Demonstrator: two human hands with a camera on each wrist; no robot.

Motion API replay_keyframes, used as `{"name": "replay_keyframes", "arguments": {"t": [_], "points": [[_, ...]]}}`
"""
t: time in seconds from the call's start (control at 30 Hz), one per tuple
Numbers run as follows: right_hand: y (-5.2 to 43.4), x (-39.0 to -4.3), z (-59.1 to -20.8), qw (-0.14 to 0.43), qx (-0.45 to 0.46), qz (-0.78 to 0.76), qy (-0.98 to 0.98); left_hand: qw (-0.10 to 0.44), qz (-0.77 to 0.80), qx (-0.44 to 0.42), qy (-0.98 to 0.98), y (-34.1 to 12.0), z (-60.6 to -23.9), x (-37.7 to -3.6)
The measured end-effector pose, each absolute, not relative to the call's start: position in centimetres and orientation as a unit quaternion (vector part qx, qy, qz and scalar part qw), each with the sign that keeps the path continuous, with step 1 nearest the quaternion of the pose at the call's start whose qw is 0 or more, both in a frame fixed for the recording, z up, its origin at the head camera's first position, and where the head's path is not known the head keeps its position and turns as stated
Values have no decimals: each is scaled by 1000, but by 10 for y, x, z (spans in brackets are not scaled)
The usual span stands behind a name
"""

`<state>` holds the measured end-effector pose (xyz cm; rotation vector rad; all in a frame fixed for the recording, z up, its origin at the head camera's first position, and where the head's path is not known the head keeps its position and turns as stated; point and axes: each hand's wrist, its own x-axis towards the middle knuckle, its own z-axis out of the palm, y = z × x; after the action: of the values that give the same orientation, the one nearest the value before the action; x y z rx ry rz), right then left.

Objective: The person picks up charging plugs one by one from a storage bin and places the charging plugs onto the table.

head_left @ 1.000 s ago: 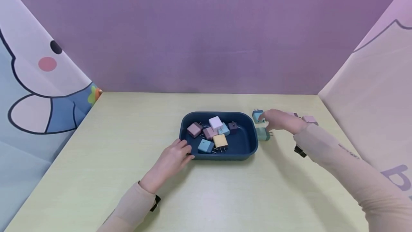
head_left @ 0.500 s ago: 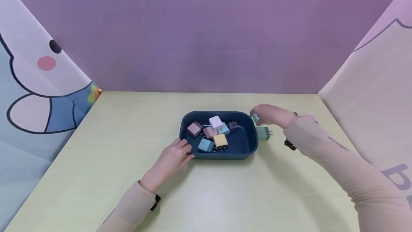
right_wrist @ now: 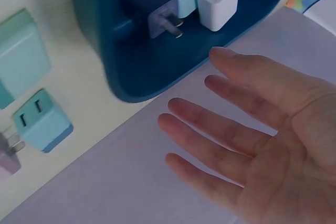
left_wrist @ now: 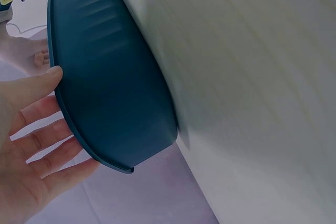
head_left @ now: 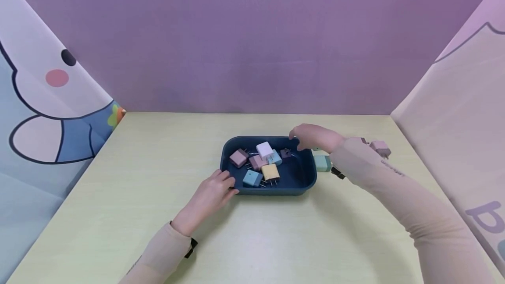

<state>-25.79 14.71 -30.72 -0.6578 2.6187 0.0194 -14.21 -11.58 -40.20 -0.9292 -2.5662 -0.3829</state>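
Observation:
A dark blue plastic tub (head_left: 272, 192) stands on the table, holding several plug-in chargers. Among them are a yellow charger (head_left: 270, 172), a white charger (head_left: 264, 149) and a blue charger (head_left: 251, 178). My left hand (head_left: 209, 193) grips the tub's front left corner, thumb (left_wrist: 50, 80) on the outer side of the rim. Over the back right corner hovers my right hand (head_left: 317, 137); the right wrist view shows its fingers spread and holding nothing. Beside the tub lie a pale green charger (head_left: 322, 163) and a light blue charger (right_wrist: 43, 121), the latter mostly hidden by my hand in the head view.
Farther right on the table (head_left: 165, 143) lies a pink charger (head_left: 380, 148), with another partly covered by my right sleeve (head_left: 357, 157). A purple backdrop (head_left: 252, 47) rises behind the table, and printed cloth panels stand at both sides.
My right hand has moved left from the light blue charger to above the tub's right end. My left hand and the chargers in the tub have stayed in place.

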Motion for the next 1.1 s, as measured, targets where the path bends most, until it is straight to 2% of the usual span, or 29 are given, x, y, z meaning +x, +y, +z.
{"name": "replay_keyframes", "arguments": {"t": [0.47, 0.83, 1.1], "points": [[124, -261, -313, 217, -242, 5, 946, 225, -158, -349, -896, -116, -403, -143], [101, -262, -320, 223, -251, -12, 942, 184, -139, -327, -916, -116, -403, -142], [89, -263, -324, 216, -255, -30, 942, 188, -141, -327, -915, -117, -404, -143]]}}
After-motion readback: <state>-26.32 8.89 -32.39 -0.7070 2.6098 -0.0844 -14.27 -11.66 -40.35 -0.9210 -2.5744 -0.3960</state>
